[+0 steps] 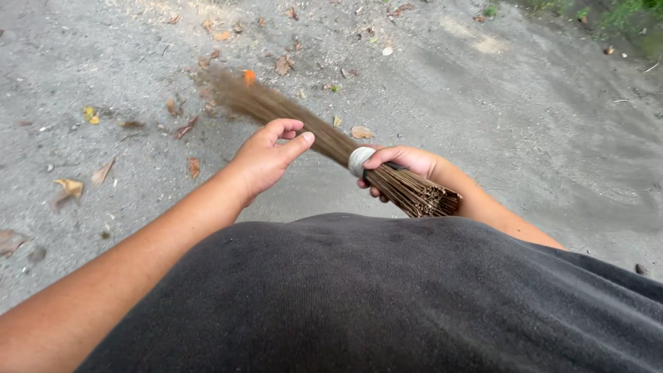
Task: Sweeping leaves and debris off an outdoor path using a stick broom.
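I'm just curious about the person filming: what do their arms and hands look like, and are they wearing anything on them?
Both arms are bare right down to the hands: no sleeves reach the forearms, and no gloves, watch, rings or bands show on the left hand or the right hand. The only clothing in view is a dark grey, soft-looking shirt over the body.

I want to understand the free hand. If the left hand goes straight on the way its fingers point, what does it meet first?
Probably the broom: the left hand hangs open, its fingers curled toward the broom's stalks close ahead. Depth is unclear, so it might pass above them. The right hand holds the broom near its grey band.
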